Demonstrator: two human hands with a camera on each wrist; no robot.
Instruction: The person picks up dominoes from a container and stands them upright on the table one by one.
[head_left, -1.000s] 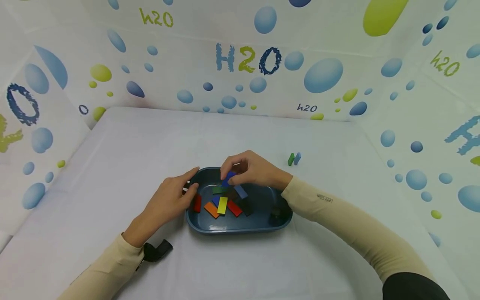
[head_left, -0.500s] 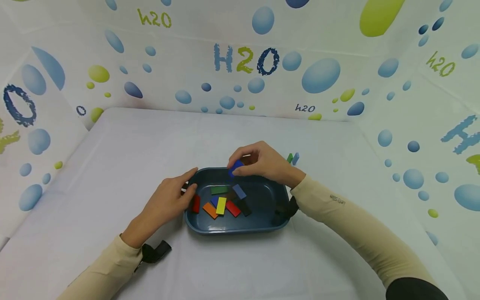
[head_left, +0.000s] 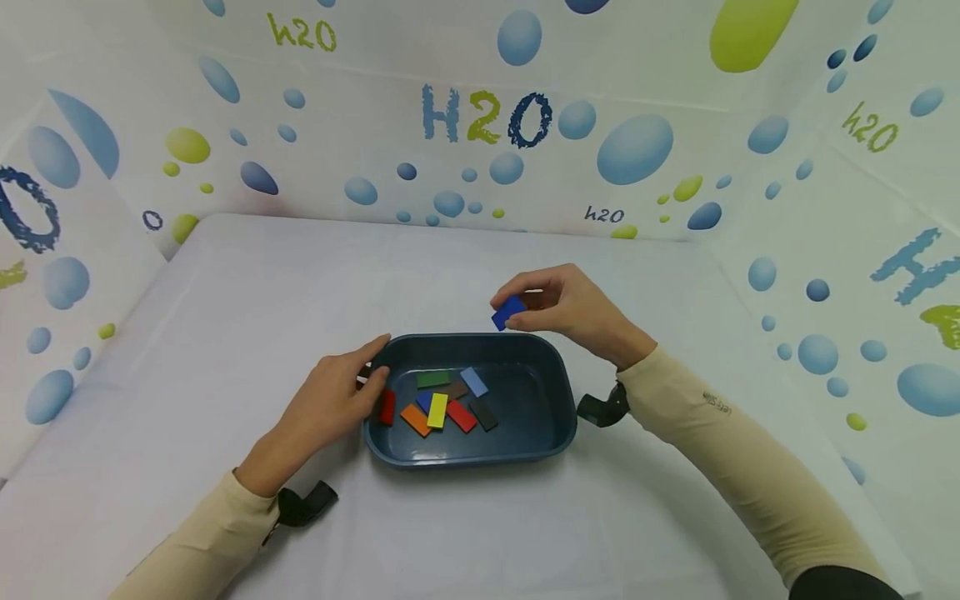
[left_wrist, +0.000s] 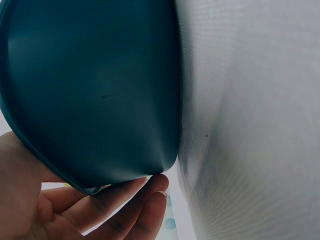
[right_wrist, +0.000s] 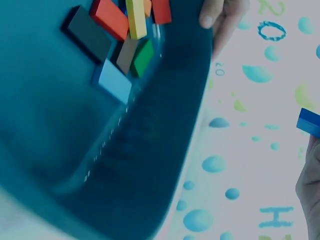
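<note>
One dark blue block (head_left: 509, 312) is pinched in the right hand (head_left: 572, 310) just beyond the tray (head_left: 555, 417), steadied by the left hand's (head_left: 337, 402) loosely curled fingers; setting it down on the surface (head_left: 300, 283) seems next.

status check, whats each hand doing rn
Right hand pinches blue block above tray's far rim. Left hand grips tray at left rim. Path clear.

The tray (head_left: 555, 417) is dark teal, its blocks red (head_left: 387, 407), orange (head_left: 415, 419), yellow (head_left: 437, 410), green (head_left: 433, 379), light blue (head_left: 474, 382) and black (head_left: 483, 414) — the lifted block (head_left: 509, 312) deep blue — against white walls (head_left: 675, 100) patterned with blue and lime bubbles.
</note>
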